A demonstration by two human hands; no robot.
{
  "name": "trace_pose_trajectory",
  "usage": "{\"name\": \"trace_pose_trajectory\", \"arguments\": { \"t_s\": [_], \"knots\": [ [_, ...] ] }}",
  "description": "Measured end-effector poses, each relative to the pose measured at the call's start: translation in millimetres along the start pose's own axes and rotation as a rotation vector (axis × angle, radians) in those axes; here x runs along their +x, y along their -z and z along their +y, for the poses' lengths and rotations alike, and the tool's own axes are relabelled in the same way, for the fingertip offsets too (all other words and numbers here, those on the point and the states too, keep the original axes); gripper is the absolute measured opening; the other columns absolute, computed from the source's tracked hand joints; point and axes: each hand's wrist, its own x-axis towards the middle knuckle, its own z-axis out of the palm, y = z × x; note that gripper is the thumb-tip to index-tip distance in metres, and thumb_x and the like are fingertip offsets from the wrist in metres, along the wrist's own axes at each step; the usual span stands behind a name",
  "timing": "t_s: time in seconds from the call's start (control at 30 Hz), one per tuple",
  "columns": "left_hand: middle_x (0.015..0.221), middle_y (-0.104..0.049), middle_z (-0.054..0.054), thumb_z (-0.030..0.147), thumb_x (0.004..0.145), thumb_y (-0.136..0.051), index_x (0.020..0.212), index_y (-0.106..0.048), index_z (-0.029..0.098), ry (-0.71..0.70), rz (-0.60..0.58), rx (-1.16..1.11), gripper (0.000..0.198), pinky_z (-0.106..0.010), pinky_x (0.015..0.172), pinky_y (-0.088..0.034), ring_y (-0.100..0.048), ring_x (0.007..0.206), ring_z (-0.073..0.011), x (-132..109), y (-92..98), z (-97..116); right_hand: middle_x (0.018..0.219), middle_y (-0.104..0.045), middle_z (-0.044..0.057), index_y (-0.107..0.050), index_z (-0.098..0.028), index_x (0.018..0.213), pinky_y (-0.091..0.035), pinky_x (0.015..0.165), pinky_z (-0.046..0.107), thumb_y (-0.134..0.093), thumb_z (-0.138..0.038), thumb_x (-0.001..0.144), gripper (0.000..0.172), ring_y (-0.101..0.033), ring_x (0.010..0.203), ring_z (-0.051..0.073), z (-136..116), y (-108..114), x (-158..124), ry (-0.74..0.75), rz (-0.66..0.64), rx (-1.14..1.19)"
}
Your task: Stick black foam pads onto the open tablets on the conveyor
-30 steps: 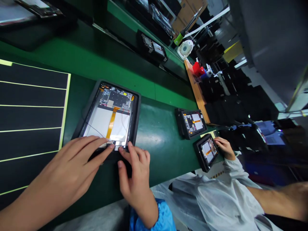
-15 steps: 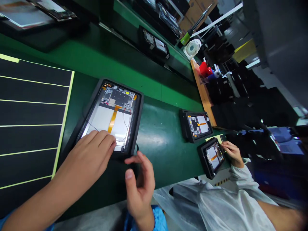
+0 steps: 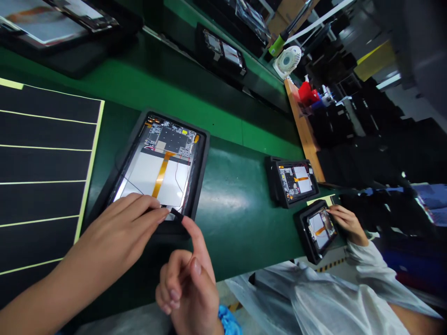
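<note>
An open tablet (image 3: 164,167) lies in a black tray (image 3: 201,172) on the green belt, showing a circuit board, a white battery and an orange flex cable. My left hand (image 3: 118,235) rests flat on the tablet's near edge, fingers stretched out and pressing there. My right hand (image 3: 186,279) is curled, its index finger extended to a small black strip (image 3: 176,215) at the tablet's lower right corner. Whether the strip sticks to the fingertip I cannot tell.
A black mat with yellow lines (image 3: 42,177) lies to the left. Two more tablets in trays (image 3: 295,181) (image 3: 319,230) sit to the right, where a co-worker's hand (image 3: 344,221) touches the nearer one. A white fan (image 3: 287,60) and more trays stand across the belt.
My right hand has left the tablet's near edge, turned over and curled, and now points one finger at the corner with a black strip. My left hand stays pressing the edge.
</note>
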Motion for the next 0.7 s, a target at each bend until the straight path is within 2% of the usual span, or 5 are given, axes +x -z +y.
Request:
{"name": "trace_pose_trajectory", "arguments": {
  "t_s": [0.13, 0.3, 0.43, 0.6, 0.7],
  "knots": [
    [0.102, -0.068, -0.002, 0.022, 0.116, -0.039, 0.106, -0.072, 0.021, 0.029, 0.013, -0.072, 0.035, -0.034, 0.088, -0.046, -0.064, 0.095, -0.0194, 4, 5.2, -2, 0.059, -0.049, -0.009, -0.063, -0.031, 0.146, -0.030, 0.042, 0.016, -0.071, -0.048, 0.102, 0.047, -0.026, 0.042, 0.006, 3, 2, 3, -0.034, 0.035, 0.005],
    [0.100, -0.068, -0.003, 0.032, 0.120, -0.038, 0.104, -0.071, 0.020, 0.097, 0.009, -0.061, 0.039, -0.037, 0.087, -0.043, -0.063, 0.094, -0.0221, 7, -0.9, 1, 0.059, -0.050, -0.010, -0.061, -0.028, 0.145, -0.028, 0.041, 0.016, -0.072, -0.053, 0.101, 0.052, -0.022, 0.041, 0.006, 3, 6, 7, -0.042, 0.124, -0.040],
    [0.099, -0.068, -0.004, 0.036, 0.120, -0.036, 0.100, -0.071, 0.019, 0.179, -0.037, -0.015, 0.043, -0.040, 0.088, -0.042, -0.062, 0.093, -0.0242, 7, -6.9, 3, 0.059, -0.052, -0.010, -0.059, -0.027, 0.147, -0.029, 0.041, 0.016, -0.073, -0.053, 0.100, 0.055, -0.025, 0.040, 0.006, 4, 9, 9, -0.037, 0.149, -0.059],
    [0.097, -0.068, -0.008, 0.037, 0.120, -0.028, 0.094, -0.072, 0.017, 0.161, -0.062, 0.090, 0.054, -0.045, 0.084, -0.044, -0.061, 0.092, -0.0263, 9, -8.7, 6, 0.057, -0.053, -0.010, -0.057, -0.024, 0.150, -0.030, 0.039, 0.018, -0.073, -0.057, 0.099, 0.063, -0.029, 0.039, 0.006, 4, 10, 8, -0.059, 0.178, -0.127],
    [0.094, -0.068, -0.008, 0.038, 0.120, -0.022, 0.092, -0.073, 0.015, 0.157, -0.095, 0.126, 0.063, -0.049, 0.081, -0.049, -0.062, 0.090, -0.0241, 12, -7.3, 10, 0.057, -0.053, -0.010, -0.057, -0.023, 0.151, -0.032, 0.040, 0.018, -0.073, -0.058, 0.099, 0.065, -0.031, 0.039, 0.006, 2, 9, 8, -0.068, 0.187, -0.155]
  ]
}}
